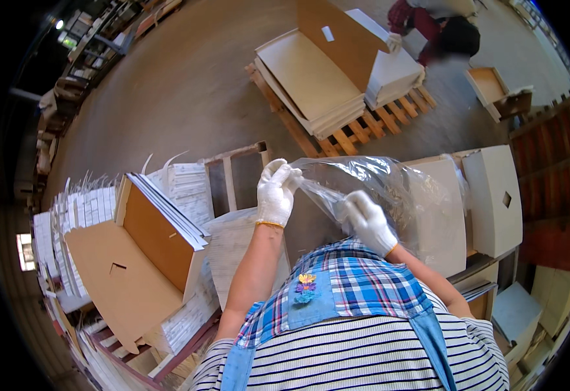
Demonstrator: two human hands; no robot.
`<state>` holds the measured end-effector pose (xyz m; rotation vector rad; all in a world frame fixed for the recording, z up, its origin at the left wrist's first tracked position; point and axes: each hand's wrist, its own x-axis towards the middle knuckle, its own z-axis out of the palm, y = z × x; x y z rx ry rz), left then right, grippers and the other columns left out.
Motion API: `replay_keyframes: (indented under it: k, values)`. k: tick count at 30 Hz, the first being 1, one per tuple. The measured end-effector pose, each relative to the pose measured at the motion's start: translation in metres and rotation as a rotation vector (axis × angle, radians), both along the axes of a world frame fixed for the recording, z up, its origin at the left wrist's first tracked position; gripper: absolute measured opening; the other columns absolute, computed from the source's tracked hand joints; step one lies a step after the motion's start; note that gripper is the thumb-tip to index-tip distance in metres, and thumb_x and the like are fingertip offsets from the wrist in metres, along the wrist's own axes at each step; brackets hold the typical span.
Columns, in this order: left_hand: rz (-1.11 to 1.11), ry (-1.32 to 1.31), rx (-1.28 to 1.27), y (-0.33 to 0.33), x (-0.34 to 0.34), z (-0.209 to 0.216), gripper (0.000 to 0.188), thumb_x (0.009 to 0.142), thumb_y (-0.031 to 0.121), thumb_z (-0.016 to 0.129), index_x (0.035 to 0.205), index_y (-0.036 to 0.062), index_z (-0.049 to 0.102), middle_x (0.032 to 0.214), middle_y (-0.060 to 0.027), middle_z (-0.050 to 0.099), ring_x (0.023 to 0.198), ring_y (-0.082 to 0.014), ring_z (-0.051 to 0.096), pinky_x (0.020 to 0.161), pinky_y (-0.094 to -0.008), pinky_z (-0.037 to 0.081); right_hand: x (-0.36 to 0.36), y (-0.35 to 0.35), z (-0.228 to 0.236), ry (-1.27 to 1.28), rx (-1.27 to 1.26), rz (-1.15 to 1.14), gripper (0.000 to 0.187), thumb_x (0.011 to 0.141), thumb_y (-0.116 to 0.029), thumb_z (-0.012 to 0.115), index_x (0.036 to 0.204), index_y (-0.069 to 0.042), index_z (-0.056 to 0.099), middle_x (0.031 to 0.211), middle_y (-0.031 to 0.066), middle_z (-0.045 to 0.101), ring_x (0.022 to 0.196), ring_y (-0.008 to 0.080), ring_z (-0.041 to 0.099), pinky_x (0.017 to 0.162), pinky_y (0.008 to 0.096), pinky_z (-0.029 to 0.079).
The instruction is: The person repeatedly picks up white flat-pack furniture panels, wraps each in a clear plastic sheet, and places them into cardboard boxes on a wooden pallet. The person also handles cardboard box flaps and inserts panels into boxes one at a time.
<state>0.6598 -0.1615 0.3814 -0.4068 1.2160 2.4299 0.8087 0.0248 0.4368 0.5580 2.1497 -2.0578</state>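
My left hand (277,193), in a white knit glove, pinches one edge of a clear plastic bag (386,179) in front of my chest. My right hand (368,223), gloved the same way and slightly blurred, has its fingers curled on the nearer part of the plastic. Between the two hands the film runs in tight folds. The bag spreads to the right, over a pale flat cardboard panel (447,215). To the left of my left forearm stands an open cardboard box (151,260) with brown inner walls and several thin white-edged strips or panels along one side.
Stacked flat white cartons (317,85) lie on a wooden pallet (389,120) ahead, where another person (438,32) bends over them. A white carton with a diamond-shaped hole (500,202) stands at right. Bundled white strips (76,225) fill the left side, near a metal frame (233,176).
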Motion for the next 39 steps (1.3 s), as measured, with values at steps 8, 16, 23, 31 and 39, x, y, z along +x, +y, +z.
replay_keyframes:
  k: [8,16,23,31,39]
  values:
    - [-0.089,0.541,-1.126,-0.014,-0.068,-0.008,0.06,0.081,0.016,0.072,0.136,0.0087,0.051,0.132,-0.0177,0.056,0.121,-0.0334,0.054,0.104,-0.0397,0.044,-0.13,0.042,0.0,-0.048,-0.094,-0.111,0.027,0.099,-0.028,0.057,0.099,-0.003,0.065,0.08,-0.0025,0.057,0.069,0.0057,0.049,0.059,0.0217,0.04]
    - [-0.682,0.806,-1.142,0.06,-0.16,0.035,0.107,0.063,0.034,0.084,0.152,0.0092,0.031,0.153,-0.0211,0.033,0.146,-0.0364,0.022,0.12,-0.0426,0.022,-0.258,0.078,-0.004,-0.147,-0.388,0.172,0.038,0.098,-0.036,0.059,0.11,-0.001,0.067,0.095,0.0045,0.068,0.083,0.0105,0.059,0.073,0.0245,0.049]
    - [-0.402,0.19,-0.41,0.06,-0.243,-0.022,0.009,0.092,0.012,0.065,0.094,0.0042,0.069,0.079,0.0007,0.066,0.067,-0.0061,0.056,0.063,-0.0222,0.045,-0.335,0.128,-0.044,-0.011,0.57,0.829,0.037,0.08,-0.031,0.07,0.112,-0.014,0.071,0.096,0.0093,0.072,0.082,0.0228,0.067,0.076,0.0338,0.053]
    - [-0.361,0.214,-0.725,0.032,-0.361,-0.063,0.009,0.089,0.015,0.069,0.083,0.008,0.07,0.069,0.0043,0.06,0.054,-0.0051,0.049,0.05,-0.0222,0.041,-0.35,0.178,-0.113,-0.246,0.4,0.578,0.022,0.078,-0.027,0.066,0.091,-0.012,0.076,0.099,0.0103,0.072,0.095,0.029,0.066,0.087,0.0342,0.05]
    - [-0.43,0.209,-0.794,0.064,-0.514,-0.082,0.013,0.09,0.018,0.068,0.089,0.0064,0.073,0.073,0.0,0.066,0.054,-0.0084,0.054,0.048,-0.023,0.041,-0.4,0.182,-0.196,-0.361,0.354,0.337,0.104,0.067,-0.049,0.076,0.153,-0.014,0.03,0.147,0.0236,0.043,0.138,0.0357,0.041,0.112,0.0373,0.037]
